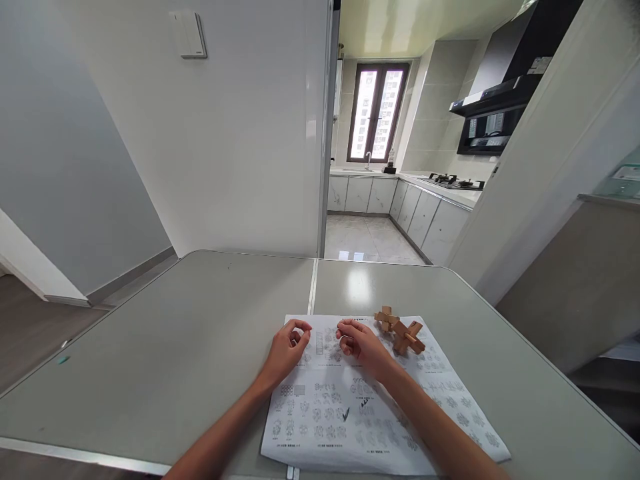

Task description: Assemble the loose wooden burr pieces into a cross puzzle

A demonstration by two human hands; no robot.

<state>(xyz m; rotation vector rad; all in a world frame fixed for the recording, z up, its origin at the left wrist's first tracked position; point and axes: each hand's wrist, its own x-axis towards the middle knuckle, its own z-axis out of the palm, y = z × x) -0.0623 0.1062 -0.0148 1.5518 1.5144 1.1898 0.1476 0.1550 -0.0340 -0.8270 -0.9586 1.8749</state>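
My left hand [289, 347] hovers over or rests on the upper left of a printed paper sheet [320, 460]; which, I cannot tell. Its fingers curl loosely, with a gap between thumb and forefinger and nothing visible between them. Opposite it, my right hand [364, 344] is closed over the upper middle of the sheet, its fingers bent in and no object showing. Just right of that hand, two wooden interlocking puzzles, a smaller one [386, 319] and a larger one [407, 338], sit close together on the sheet's upper right. Small line diagrams and dark pen marks cover the paper.
The sheet lies on a grey table [150, 347] with a light seam [313, 287]. A small green piece [63, 360] is near the table's left edge. Beyond the far edge are a white wall [240, 133] and a doorway into a kitchen with cabinets [357, 193].
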